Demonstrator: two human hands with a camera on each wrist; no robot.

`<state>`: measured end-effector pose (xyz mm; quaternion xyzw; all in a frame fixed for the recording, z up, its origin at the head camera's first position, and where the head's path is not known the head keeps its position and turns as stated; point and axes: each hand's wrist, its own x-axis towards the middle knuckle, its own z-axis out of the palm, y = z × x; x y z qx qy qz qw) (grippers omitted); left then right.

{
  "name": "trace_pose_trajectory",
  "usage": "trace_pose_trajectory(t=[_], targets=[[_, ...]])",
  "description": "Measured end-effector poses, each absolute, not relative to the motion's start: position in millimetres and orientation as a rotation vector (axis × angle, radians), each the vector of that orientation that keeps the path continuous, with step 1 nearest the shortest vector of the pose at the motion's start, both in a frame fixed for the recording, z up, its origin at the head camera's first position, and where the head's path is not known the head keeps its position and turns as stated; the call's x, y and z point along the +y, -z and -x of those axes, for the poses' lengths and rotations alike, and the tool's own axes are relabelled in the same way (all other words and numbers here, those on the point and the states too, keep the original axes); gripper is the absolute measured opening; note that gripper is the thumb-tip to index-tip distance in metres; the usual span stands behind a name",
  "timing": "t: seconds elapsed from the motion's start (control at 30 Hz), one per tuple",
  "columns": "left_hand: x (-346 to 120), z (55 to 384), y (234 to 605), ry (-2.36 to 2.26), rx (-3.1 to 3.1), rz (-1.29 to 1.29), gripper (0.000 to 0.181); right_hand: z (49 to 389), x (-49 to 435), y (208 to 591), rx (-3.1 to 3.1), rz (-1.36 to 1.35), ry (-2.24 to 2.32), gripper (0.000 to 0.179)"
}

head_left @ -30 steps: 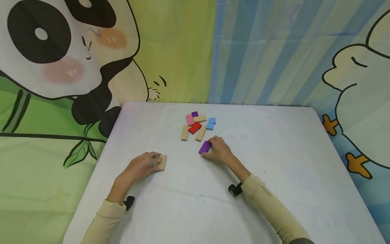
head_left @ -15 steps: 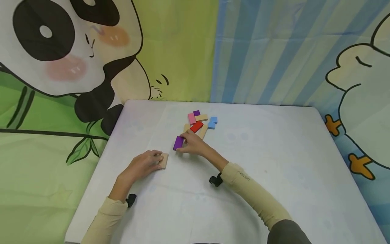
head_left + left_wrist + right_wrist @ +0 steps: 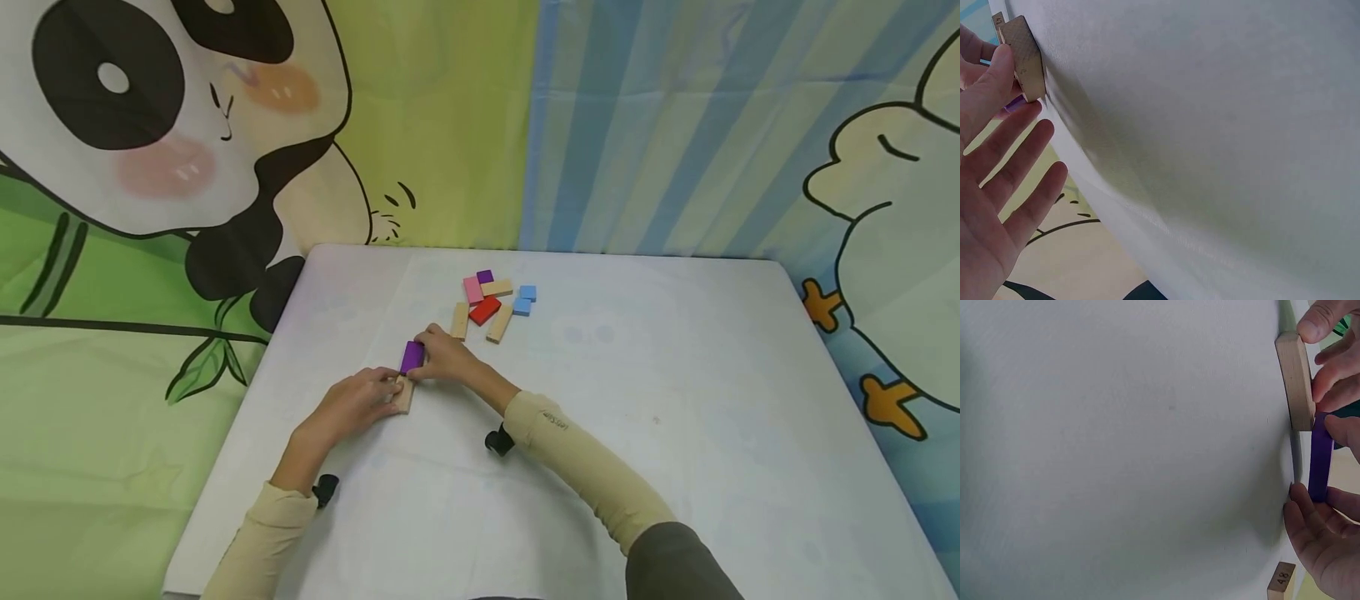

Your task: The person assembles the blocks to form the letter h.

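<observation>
On the white table my left hand (image 3: 360, 402) holds a plain wooden block (image 3: 403, 395), thumb at one end and fingers along its side. In the left wrist view the block (image 3: 1027, 59) has a marked wooden end showing just behind it. My right hand (image 3: 447, 357) pinches a purple block (image 3: 412, 357) between thumb and fingers at its two ends. The right wrist view has the purple block (image 3: 1320, 459) close over the table, its near end right at the end of the wooden block (image 3: 1297, 381).
Farther back lies a loose group of blocks: a red block (image 3: 485, 311), a pink block (image 3: 473, 290), a small purple block (image 3: 485, 277), two light blue blocks (image 3: 522, 307) and several wooden blocks (image 3: 499, 323). A printed cloth (image 3: 435, 125) hangs behind the table's far edge.
My right hand has carried the purple block leftward from in front of the group to the far end of the wooden block. The left hand keeps its place on the wooden block.
</observation>
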<state>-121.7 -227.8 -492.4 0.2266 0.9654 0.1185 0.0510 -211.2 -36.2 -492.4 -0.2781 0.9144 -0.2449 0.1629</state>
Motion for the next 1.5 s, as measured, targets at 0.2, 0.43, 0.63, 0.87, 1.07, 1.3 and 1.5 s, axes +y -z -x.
trace_pose_trajectory(t=[0.2, 0.43, 0.63, 0.87, 1.07, 1.3, 1.5], targets=[[-227.7, 121.1, 492.3, -0.353, 2.949, -0.686, 0.039, 212.1, -42.4, 492.9, 2.605, 0.787, 0.652, 0.068], [-226.2, 121.1, 491.4, -0.357, 2.955, -0.665, 0.04, 212.4, -43.8, 492.1, 2.615, 0.763, 0.615, 0.067], [-225.7, 121.1, 491.2, -0.358, 2.943, -0.653, 0.04, 212.3, -44.6, 494.3, 2.606, 0.753, 0.617, 0.067], [-227.5, 119.8, 493.8, -0.365, 2.954, -0.69, 0.039, 213.4, -40.5, 495.8, 2.577, 0.804, 0.609, 0.063], [-226.2, 120.7, 494.9, -0.394, 2.972, -0.696, 0.035, 215.4, -38.6, 497.0, 2.578, 0.79, 0.628, 0.06], [-224.0, 120.6, 495.6, -0.367, 2.959, -0.654, 0.039, 215.7, -38.2, 498.3, 2.553, 0.77, 0.658, 0.061], [-224.7, 117.5, 493.8, -0.393, 2.972, -0.662, 0.038, 214.2, -36.6, 500.9, 2.553, 0.842, 0.659, 0.066]])
